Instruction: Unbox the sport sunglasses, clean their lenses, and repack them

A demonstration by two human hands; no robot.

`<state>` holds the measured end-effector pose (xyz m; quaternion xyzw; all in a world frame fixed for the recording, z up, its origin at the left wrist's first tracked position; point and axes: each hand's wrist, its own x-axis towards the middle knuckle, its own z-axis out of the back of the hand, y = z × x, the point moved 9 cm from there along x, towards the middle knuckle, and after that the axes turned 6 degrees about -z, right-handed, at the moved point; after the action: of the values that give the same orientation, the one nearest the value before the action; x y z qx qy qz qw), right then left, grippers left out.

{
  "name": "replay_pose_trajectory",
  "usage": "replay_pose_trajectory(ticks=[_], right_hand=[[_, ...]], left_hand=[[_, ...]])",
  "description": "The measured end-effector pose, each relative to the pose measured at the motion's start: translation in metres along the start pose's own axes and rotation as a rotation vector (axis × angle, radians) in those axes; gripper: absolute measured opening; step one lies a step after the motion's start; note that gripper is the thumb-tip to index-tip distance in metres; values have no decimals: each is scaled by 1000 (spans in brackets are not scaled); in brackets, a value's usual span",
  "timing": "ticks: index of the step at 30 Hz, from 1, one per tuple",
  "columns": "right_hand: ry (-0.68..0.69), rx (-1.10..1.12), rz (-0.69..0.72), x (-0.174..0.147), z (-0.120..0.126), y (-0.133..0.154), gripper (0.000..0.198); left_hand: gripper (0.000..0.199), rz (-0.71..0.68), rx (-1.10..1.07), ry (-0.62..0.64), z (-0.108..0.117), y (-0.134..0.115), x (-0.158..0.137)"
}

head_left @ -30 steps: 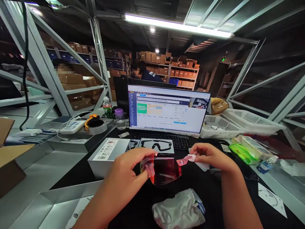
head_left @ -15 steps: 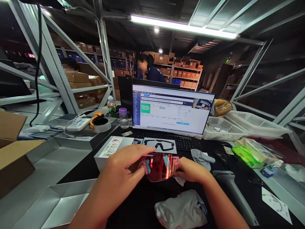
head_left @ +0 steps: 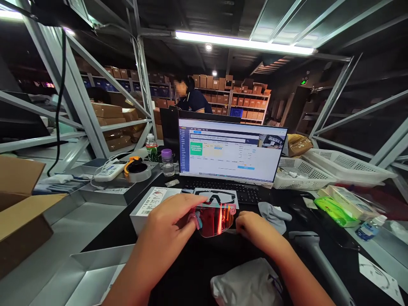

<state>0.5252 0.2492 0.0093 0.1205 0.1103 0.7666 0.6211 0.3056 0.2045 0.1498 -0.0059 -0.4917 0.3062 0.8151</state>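
Overhead of me: dark ceiling (head_left: 191, 15); one long tube light (head_left: 245, 43), lit; two small round lamps (head_left: 208, 47), lit. Before me: black desktop (head_left: 185, 274). Flanking me: grey metal posts (head_left: 79, 114), diagonally braced. Beyond: shelving (head_left: 230, 102) bearing cardboard boxes (head_left: 250, 102); green illuminated sign (head_left: 304, 80), right.

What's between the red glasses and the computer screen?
The head view shows a keyboard between them, and a picture of black goggles closer to the red glasses.

The person's left hand (head_left: 168, 219) grips one end of the red-lensed glasses (head_left: 213, 224), while the curled right hand (head_left: 255, 229) is at the other end (whether touching is unclear). A grey pouch (head_left: 247, 282) lies nearer; a lit monitor (head_left: 223, 155) stands beyond.
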Motion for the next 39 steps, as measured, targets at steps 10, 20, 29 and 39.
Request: replay_pose_trajectory(ticks=[10,20,29,39], right_hand=[[-61,65,-269,-14,67,-102,34],[225,-164,-705,18,-15,-197,31],[75,-164,-730,24,-10,-202,29],[-391,323,-418,-16,97,-182,26]], left_hand=[[41,-43,55,13,-11,0,2],[35,-83,81,28,-24,-4,1],[36,-26,114,56,-31,1,0],[40,-61,65,67,-26,-9,3]])
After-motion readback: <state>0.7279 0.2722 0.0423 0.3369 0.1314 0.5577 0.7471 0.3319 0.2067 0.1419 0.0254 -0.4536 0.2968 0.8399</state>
